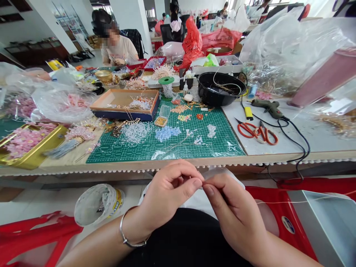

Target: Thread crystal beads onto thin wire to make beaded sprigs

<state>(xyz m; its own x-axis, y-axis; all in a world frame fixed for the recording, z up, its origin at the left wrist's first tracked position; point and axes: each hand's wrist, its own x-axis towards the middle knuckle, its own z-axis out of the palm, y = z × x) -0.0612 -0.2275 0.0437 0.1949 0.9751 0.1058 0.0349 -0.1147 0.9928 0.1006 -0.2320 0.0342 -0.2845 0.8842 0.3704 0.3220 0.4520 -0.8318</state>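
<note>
My left hand and my right hand meet in front of the table edge, above my lap. Thumb and forefinger are pinched together on each hand, and the fingertips nearly touch. Whatever sits between them is too small to make out; a thin thread runs off to the right behind my right hand. Beyond them on the green cutting mat lie clear beads, pale blue flower beads and a thin wire stem with small petals.
Orange-handled scissors, pliers and a glue gun with its cord lie at right. A black bowl and an open box stand behind. Pink flowers fill a gold tin. A white bucket stands below. Another person sits across.
</note>
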